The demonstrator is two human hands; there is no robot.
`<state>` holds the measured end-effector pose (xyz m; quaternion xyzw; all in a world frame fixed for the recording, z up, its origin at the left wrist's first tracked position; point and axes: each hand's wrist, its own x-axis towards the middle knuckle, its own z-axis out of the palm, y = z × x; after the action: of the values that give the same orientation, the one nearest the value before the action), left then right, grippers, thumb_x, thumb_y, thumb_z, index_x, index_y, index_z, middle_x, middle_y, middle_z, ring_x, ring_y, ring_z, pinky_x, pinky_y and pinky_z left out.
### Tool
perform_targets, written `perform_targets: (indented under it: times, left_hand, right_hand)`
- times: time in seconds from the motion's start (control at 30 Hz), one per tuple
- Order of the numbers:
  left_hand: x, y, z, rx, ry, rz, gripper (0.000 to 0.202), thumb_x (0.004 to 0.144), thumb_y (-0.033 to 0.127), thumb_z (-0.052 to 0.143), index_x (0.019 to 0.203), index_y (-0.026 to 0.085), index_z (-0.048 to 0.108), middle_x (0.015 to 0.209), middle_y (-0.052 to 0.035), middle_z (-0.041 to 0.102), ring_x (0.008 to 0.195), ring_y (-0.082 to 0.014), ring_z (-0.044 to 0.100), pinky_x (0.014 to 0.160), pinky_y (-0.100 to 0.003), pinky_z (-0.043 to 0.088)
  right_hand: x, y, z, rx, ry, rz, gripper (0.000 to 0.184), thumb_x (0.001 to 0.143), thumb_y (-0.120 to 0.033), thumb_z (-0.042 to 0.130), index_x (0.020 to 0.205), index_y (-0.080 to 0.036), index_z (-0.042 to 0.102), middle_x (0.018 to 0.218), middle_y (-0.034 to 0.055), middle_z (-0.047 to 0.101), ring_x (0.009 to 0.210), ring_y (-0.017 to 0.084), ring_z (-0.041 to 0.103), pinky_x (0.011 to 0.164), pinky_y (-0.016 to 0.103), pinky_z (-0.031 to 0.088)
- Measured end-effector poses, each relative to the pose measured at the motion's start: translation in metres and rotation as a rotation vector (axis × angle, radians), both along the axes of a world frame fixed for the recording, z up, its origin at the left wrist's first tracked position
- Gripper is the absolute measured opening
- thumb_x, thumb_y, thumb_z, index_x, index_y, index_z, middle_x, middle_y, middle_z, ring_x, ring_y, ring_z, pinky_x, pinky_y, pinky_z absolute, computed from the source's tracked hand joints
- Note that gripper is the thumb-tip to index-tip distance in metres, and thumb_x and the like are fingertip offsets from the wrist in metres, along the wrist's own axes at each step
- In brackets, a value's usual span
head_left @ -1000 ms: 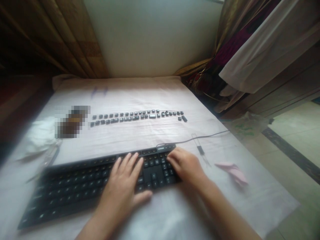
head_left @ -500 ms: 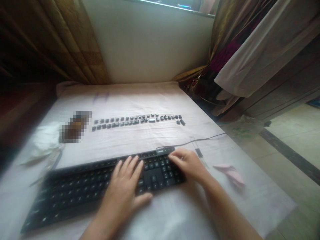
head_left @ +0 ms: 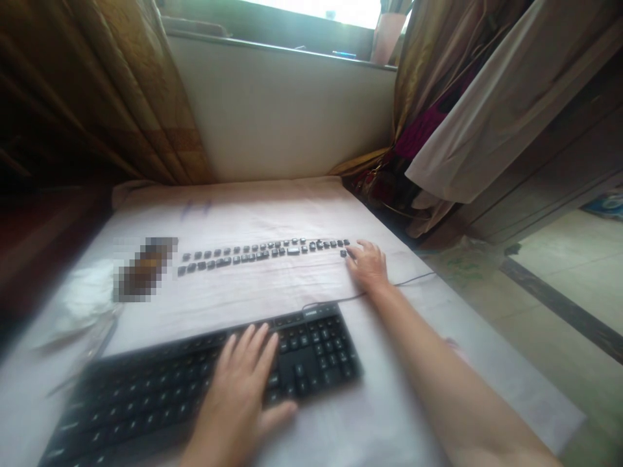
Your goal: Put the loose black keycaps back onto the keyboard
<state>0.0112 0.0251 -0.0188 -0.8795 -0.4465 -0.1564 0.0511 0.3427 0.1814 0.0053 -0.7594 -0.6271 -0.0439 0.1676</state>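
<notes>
A black keyboard [head_left: 160, 383] lies on a white cloth near me. My left hand [head_left: 241, 383] rests flat on its middle keys, fingers spread. My right hand [head_left: 367, 263] is stretched forward to the right end of two rows of loose black keycaps [head_left: 263, 250] laid out on the cloth. Its fingers curl down at the last keycaps there, and what they touch or hold is hidden.
The keyboard's thin cable [head_left: 409, 280] runs right across the cloth [head_left: 272, 207]. A blurred-out brown object [head_left: 143, 269] sits left of the keycap rows. Crumpled clear plastic [head_left: 82, 305] lies at the left. Curtains hang at both sides, and the table's right edge drops to a tiled floor.
My right hand left the keyboard's right end and reached forward to the right end of the keycap rows. The view tilted up. The left hand stayed on the keys.
</notes>
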Motion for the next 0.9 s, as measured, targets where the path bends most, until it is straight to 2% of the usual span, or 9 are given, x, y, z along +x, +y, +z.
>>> perform_targets:
  times: [0.17, 0.33, 0.5, 0.63, 0.73, 0.83, 0.9]
  left_hand:
    - [-0.001, 0.000, -0.001, -0.020, 0.007, 0.003, 0.096, 0.075, 0.064, 0.067, 0.153, 0.022, 0.029, 0.156, -0.0102, 0.038, 0.138, -0.0359, 0.040, 0.111, -0.057, 0.035]
    - [-0.001, -0.001, 0.000, -0.045, -0.020, 0.003, 0.096, 0.076, 0.064, 0.067, 0.153, 0.022, 0.028, 0.156, -0.0100, 0.038, 0.139, -0.0368, 0.040, 0.111, -0.058, 0.035]
    - [0.000, -0.001, 0.003, -0.053, -0.024, 0.004, 0.095, 0.077, 0.064, 0.066, 0.153, 0.022, 0.029, 0.155, -0.0103, 0.039, 0.139, -0.0368, 0.040, 0.111, -0.058, 0.036]
    - [0.000, -0.001, 0.004, -0.053, -0.032, -0.010, 0.094, 0.078, 0.064, 0.065, 0.153, 0.021, 0.030, 0.154, -0.0109, 0.041, 0.138, -0.0366, 0.040, 0.111, -0.058, 0.035]
    - [0.001, -0.001, 0.005, -0.050, -0.032, -0.006, 0.093, 0.078, 0.063, 0.065, 0.153, 0.021, 0.029, 0.154, -0.0110, 0.041, 0.138, -0.0364, 0.040, 0.111, -0.058, 0.035]
    - [0.002, -0.001, 0.006, -0.062, -0.046, -0.004, 0.092, 0.079, 0.063, 0.064, 0.153, 0.021, 0.028, 0.154, -0.0112, 0.041, 0.138, -0.0371, 0.040, 0.111, -0.059, 0.035]
    - [0.002, 0.000, 0.007, -0.067, -0.050, -0.015, 0.092, 0.079, 0.063, 0.064, 0.153, 0.021, 0.029, 0.154, -0.0115, 0.041, 0.138, -0.0371, 0.041, 0.111, -0.059, 0.034]
  right_hand:
    - [-0.002, 0.007, -0.009, 0.009, -0.067, 0.042, 0.027, 0.089, -0.028, 0.058, 0.109, -0.023, 0.074, 0.137, 0.0154, 0.056, 0.130, 0.035, 0.041, 0.102, 0.051, 0.035]
    - [-0.004, 0.009, -0.008, 0.013, -0.108, 0.086, 0.021, 0.089, -0.026, 0.058, 0.099, -0.021, 0.076, 0.134, 0.0141, 0.060, 0.132, 0.035, 0.039, 0.101, 0.051, 0.034]
    - [-0.009, 0.000, -0.007, 0.005, -0.121, 0.113, 0.022, 0.089, -0.023, 0.055, 0.098, -0.017, 0.074, 0.135, 0.0141, 0.060, 0.134, 0.034, 0.039, 0.104, 0.048, 0.032]
    - [-0.013, -0.016, -0.005, 0.092, 0.018, 0.135, 0.021, 0.088, -0.022, 0.056, 0.098, -0.018, 0.074, 0.132, 0.0138, 0.063, 0.133, 0.034, 0.042, 0.106, 0.050, 0.033]
    - [-0.015, -0.038, -0.001, 0.137, 0.187, 0.214, 0.021, 0.088, -0.024, 0.056, 0.098, -0.019, 0.074, 0.117, 0.0122, 0.070, 0.118, 0.030, 0.057, 0.101, 0.047, 0.042]
    - [-0.019, -0.068, 0.008, 0.098, 0.279, 0.283, 0.023, 0.089, -0.029, 0.055, 0.101, -0.021, 0.073, 0.101, 0.0080, 0.075, 0.091, 0.022, 0.068, 0.084, 0.037, 0.054]
    - [-0.021, -0.088, 0.015, 0.030, 0.413, 0.361, 0.023, 0.089, -0.031, 0.056, 0.101, -0.020, 0.073, 0.097, 0.0074, 0.076, 0.084, 0.021, 0.070, 0.074, 0.033, 0.056]
